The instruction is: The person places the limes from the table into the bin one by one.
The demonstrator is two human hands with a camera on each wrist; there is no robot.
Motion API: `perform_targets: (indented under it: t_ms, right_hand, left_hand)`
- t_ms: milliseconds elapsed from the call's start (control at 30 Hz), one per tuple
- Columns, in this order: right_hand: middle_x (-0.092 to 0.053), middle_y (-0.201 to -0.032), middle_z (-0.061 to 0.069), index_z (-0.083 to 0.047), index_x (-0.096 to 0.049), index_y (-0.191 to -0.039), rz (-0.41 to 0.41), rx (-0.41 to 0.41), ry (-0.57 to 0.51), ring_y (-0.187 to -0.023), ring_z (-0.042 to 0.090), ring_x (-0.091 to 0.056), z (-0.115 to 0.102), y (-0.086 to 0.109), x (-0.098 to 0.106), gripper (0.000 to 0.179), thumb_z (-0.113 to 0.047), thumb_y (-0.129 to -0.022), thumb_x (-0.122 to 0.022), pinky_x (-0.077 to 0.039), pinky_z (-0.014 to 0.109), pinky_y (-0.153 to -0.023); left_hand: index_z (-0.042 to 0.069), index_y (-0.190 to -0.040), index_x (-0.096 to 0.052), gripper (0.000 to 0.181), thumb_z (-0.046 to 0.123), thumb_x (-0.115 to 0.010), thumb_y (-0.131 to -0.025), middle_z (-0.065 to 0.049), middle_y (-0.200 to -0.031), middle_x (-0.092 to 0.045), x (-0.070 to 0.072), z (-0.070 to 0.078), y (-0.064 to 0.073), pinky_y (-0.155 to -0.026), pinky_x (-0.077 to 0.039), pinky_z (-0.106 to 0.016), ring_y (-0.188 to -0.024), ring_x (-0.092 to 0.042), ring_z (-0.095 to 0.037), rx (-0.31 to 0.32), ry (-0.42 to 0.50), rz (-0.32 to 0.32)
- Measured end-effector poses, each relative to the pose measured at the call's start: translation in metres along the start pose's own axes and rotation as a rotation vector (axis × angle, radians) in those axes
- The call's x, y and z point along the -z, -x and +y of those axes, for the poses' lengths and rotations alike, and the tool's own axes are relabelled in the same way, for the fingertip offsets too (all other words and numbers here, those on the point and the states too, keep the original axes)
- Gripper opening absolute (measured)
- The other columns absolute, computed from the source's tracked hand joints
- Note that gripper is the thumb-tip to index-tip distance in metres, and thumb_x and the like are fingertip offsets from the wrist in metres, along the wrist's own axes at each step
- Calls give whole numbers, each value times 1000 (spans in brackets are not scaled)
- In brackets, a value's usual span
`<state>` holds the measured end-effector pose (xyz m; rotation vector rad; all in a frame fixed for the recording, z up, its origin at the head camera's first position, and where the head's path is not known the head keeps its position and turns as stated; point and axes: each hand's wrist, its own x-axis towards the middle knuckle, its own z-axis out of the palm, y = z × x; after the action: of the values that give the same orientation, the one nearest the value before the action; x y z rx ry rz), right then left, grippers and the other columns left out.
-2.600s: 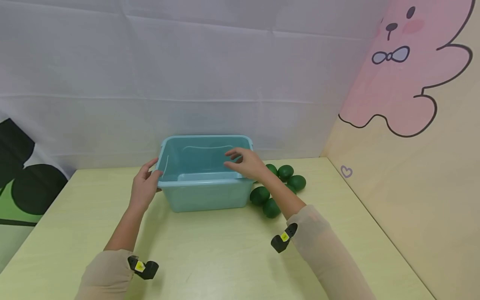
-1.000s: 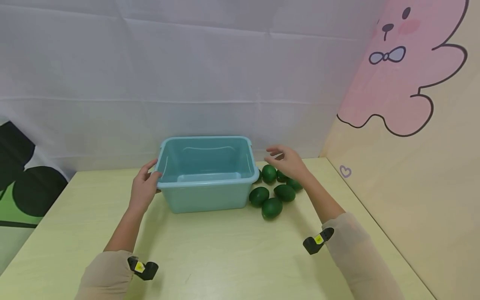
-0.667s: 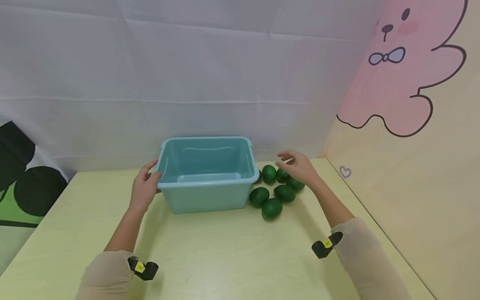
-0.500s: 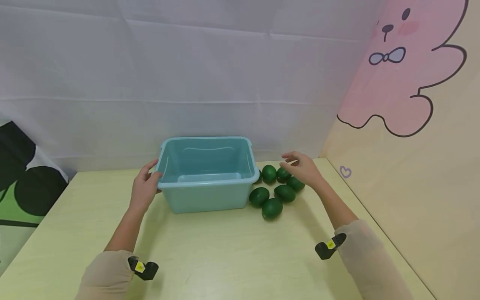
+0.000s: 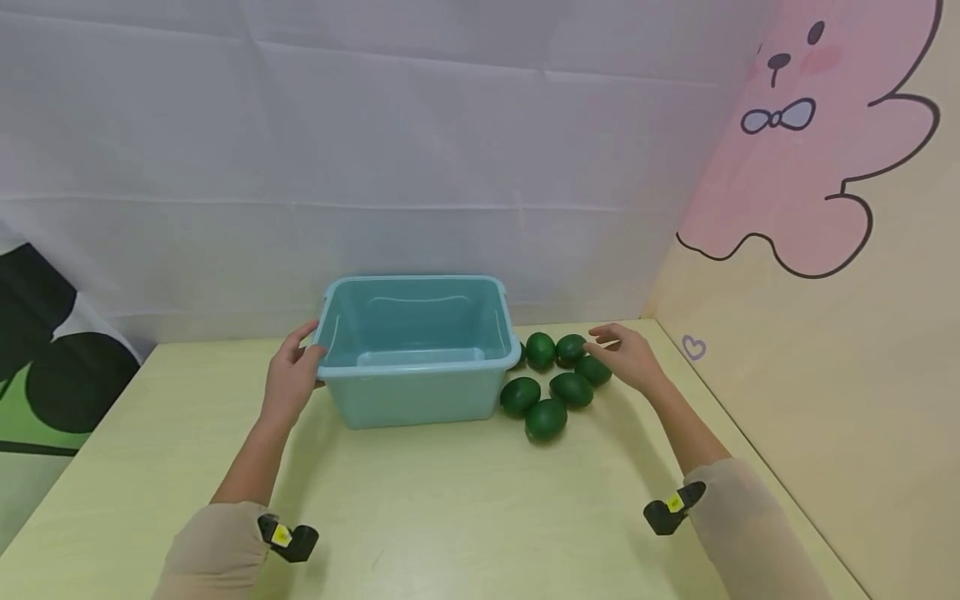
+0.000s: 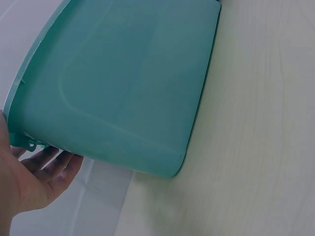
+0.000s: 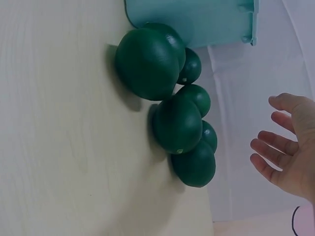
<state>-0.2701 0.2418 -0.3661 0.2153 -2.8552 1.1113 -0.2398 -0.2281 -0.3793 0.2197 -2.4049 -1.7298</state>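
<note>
My left hand (image 5: 291, 379) grips the left rim of a light teal plastic bin (image 5: 420, 396). Its thumb lies over the rim, and in the left wrist view the fingers (image 6: 64, 172) curl below the edge. The bin stands upright on the table, and nothing shows inside it. To its right lie several smooth, dark green oval fruits (image 5: 546, 419), like limes. One of them (image 5: 517, 357) is partly hidden by the bin. My right hand (image 5: 630, 360) hovers above the far right fruits, holding nothing, its fingers loosely bent and apart from them in the right wrist view.
The pale wooden table (image 5: 420, 508) runs back to a white cloth (image 5: 375, 150) behind the bin. A cream wall (image 5: 847, 375) with a pink bear drawing (image 5: 810, 167) borders it on the right. Black and green shapes (image 5: 75, 379) show at the left.
My right hand has come out from over the bin, swung right across the fruits and lowered beside the far right ones. My left hand and the bin have stayed in place.
</note>
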Motion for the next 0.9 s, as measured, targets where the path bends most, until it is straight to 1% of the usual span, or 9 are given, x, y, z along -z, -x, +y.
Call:
perform_targets:
  t_ms: [200,333,433,533,633,900]
  right_hand:
    - [-57,-124,24,-3,-56,-124,8,-13,-2,-108,37,-59,17,4,-3,41,-29,-92,-58,-50,46,-86]
    - [-56,-125,25,-3,-57,-124,11,-28,-4,-108,37,-59,25,5,-6,41,-29,-92,-58,-50,46,-86]
    - [-55,-126,25,-2,-57,-124,11,-36,-4,-108,37,-59,29,6,-8,42,-28,-91,-58,-50,45,-84]
    - [-54,-126,25,-2,-57,-124,7,-42,0,-108,37,-58,34,6,-11,42,-28,-91,-58,-51,44,-82]
    - [-53,-128,26,-2,-56,-125,-2,-49,7,-109,38,-57,41,6,-14,43,-29,-91,-58,-51,44,-82]
    - [-53,-129,25,0,-53,-127,-2,-62,19,-109,38,-57,55,4,-22,45,-28,-91,-57,-50,45,-83]
  left_hand:
    - [20,-147,-31,53,28,-38,-96,-22,-137,-47,-2,-1,5,-66,-53,-20,-91,-57,-12,3,-6,8]
    - [20,-147,-31,53,27,-39,-96,-22,-138,-47,-3,-1,9,-66,-53,-21,-84,-55,-3,1,-6,11]
    - [19,-147,-31,53,27,-39,-95,-22,-138,-47,-3,-1,11,-66,-53,-20,-82,-54,-1,0,-7,15]
    - [19,-147,-31,53,27,-39,-95,-22,-138,-47,-3,-2,11,-63,-51,-18,-83,-55,-5,0,-5,17]
    - [19,-147,-31,53,27,-38,-95,-22,-137,-47,-4,-2,11,-61,-50,-16,-82,-55,-3,1,-4,19]
    - [18,-147,-31,53,27,-39,-95,-23,-137,-47,-4,-3,10,-61,-50,-16,-83,-55,-5,-4,5,19]
